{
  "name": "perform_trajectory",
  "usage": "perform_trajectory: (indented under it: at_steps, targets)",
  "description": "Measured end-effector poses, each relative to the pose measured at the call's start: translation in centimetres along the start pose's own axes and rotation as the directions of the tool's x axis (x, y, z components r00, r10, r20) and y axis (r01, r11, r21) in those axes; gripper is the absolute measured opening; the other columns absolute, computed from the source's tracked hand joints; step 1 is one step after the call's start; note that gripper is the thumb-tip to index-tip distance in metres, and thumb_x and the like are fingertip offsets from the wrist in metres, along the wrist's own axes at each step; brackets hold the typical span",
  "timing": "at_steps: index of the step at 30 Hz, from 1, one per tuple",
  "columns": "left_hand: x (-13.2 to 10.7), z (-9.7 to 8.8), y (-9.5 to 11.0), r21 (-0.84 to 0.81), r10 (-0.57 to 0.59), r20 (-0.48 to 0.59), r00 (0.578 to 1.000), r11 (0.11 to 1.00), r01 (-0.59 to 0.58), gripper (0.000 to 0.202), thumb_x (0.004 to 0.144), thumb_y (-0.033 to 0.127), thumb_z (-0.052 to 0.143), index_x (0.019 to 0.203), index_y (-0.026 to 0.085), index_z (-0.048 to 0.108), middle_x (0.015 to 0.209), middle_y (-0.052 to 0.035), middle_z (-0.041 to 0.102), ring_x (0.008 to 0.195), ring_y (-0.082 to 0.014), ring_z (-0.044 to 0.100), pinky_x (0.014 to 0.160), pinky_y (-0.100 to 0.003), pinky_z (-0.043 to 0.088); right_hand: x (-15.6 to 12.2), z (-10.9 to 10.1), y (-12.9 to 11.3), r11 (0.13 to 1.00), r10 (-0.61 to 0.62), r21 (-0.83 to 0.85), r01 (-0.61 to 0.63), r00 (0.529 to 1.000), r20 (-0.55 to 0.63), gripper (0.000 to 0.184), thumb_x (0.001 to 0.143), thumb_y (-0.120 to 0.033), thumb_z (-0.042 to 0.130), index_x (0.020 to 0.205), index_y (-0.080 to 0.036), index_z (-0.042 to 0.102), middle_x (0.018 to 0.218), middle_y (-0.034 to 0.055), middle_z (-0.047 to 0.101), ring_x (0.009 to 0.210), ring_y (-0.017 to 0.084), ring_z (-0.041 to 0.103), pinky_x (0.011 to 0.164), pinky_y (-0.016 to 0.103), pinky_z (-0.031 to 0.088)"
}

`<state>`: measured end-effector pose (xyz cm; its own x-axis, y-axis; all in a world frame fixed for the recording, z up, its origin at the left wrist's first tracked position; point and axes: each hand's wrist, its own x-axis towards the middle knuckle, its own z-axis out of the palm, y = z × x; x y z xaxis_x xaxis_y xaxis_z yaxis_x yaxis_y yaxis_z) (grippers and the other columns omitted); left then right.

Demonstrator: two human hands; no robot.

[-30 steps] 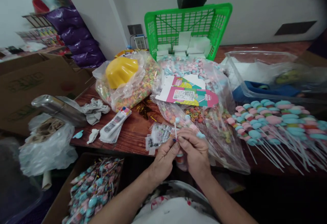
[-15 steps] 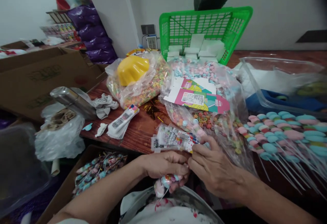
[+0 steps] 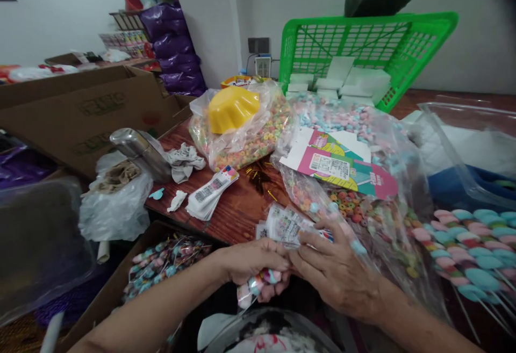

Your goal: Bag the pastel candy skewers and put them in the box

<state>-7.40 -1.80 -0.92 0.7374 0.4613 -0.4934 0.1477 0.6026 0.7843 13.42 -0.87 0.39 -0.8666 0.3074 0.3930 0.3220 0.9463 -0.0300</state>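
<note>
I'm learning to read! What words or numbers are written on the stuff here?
None can be read.
Cardboard box: dark printed letters, too blurred.
Pink and green card: barcode label, print too small.
White label strips: barcodes, too small.
Printed wrappers at the right hand: too blurred.

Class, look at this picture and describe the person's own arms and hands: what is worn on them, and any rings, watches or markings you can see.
Both forearms are bare to the picture's lower edge, with no sleeves showing. The left hand and the right hand wear no gloves, and no ring, watch or bracelet is visible. The fingernails look short and unpainted, though the view is slightly blurred.
</note>
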Motion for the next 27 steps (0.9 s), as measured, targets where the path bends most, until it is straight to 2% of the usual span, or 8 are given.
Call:
perform_trajectory:
  at_steps: [2,4,6,8,11,15,20,27]
  targets:
    - [-0.7,-0.3,-0.3,0.173,0.047,-0.04,0.998,0.984,-0.039,0.032,0.079,0.048,0.052,0.074,0.016,0.052,0.059,0.0026,0.049,0.041,-0.0074,0.043,0.043,-0.02,0.035,0.5,1.1,0.2,0.998,0.015,0.064,-0.023,0.992,0.125,0.019,0.086,-0.007,0.045,0.085,-0.017,0.061,0.073,0.0012,0.063,0.078,0.019,0.052,0.092,0.048,0.028]
    - [-1.5,-0.5,-0.6,0.503,0.236,-0.195,0.952,0.857,-0.109,0.025,0.086,0.039,0.047,0.076,0.017,0.052,0.065,0.001,0.05,0.055,-0.0102,0.048,0.054,-0.022,0.04,1.6,2.1,0.7,0.984,0.101,0.116,-0.136,0.959,0.264,0.018,0.083,-0.007,0.048,0.075,-0.018,0.059,0.069,0.0006,0.062,0.074,0.018,0.051,0.085,0.044,0.032]
    - [-2.2,-0.7,-0.8,0.747,0.474,-0.293,0.831,0.655,-0.11,0.02,0.088,0.028,0.044,0.072,0.017,0.052,0.071,-0.0012,0.052,0.067,-0.0125,0.05,0.066,-0.025,0.042,3.4,2.6,1.9,0.949,0.154,0.202,-0.242,0.915,0.372,0.019,0.086,-0.013,0.049,0.072,-0.019,0.06,0.07,0.0008,0.063,0.074,0.017,0.052,0.079,0.037,0.035]
    - [-2.9,-1.0,-1.1,0.807,0.593,-0.342,0.729,0.583,-0.097,0.027,0.089,0.025,0.041,0.065,0.016,0.049,0.069,-0.0016,0.052,0.067,-0.0123,0.048,0.069,-0.025,0.04,5.8,2.6,3.8,0.896,0.146,0.333,-0.294,0.903,0.405,0.023,0.09,-0.018,0.046,0.074,-0.02,0.062,0.076,0.001,0.064,0.076,0.015,0.054,0.075,0.03,0.037]
    - [-3.7,-1.6,-1.9,0.642,0.552,-0.5,0.668,0.753,-0.141,0.037,0.092,0.032,0.039,0.059,0.016,0.047,0.058,0.0007,0.048,0.054,-0.009,0.045,0.056,-0.021,0.036,9.5,2.4,7.3,0.814,0.354,0.385,-0.434,0.898,0.263,0.019,0.091,-0.024,0.046,0.092,-0.02,0.064,0.094,0.0036,0.065,0.087,0.014,0.056,0.077,0.025,0.039]
    - [-3.9,-2.1,-3.2,0.045,0.252,-0.621,0.742,0.957,-0.287,0.033,0.084,0.042,0.052,0.065,0.014,0.054,0.052,0.0017,0.052,0.038,-0.0063,0.043,0.038,-0.017,0.026,12.9,4.4,10.8,0.719,0.583,0.279,-0.636,0.771,0.257,0.017,0.082,-0.031,0.057,0.077,-0.018,0.068,0.078,0.0063,0.066,0.078,0.018,0.058,0.073,0.029,0.04]
    - [-3.8,-2.3,-3.6,-0.371,0.201,-0.637,0.744,0.766,-0.525,0.031,0.074,0.039,0.065,0.064,0.014,0.052,0.058,-0.0005,0.059,0.036,-0.0083,0.048,0.036,-0.02,0.037,13.1,7.9,12.4,0.589,0.617,0.417,-0.692,0.718,0.322,0.009,0.067,-0.017,0.062,0.059,-0.019,0.066,0.058,0.0008,0.064,0.058,0.014,0.056,0.06,0.026,0.041]
    - [-2.9,-3.7,-1.6,-0.363,0.27,-0.721,0.639,0.639,-0.679,0.018,0.074,0.028,0.069,0.073,0.011,0.063,0.071,-0.0042,0.064,0.053,-0.0103,0.056,0.051,-0.022,0.045,11.1,8.3,12.1,0.26,0.764,0.77,-0.582,0.612,0.205,0.016,0.068,-0.033,0.063,0.071,-0.018,0.068,0.057,-0.001,0.063,0.047,0.012,0.055,0.049,0.025,0.043]
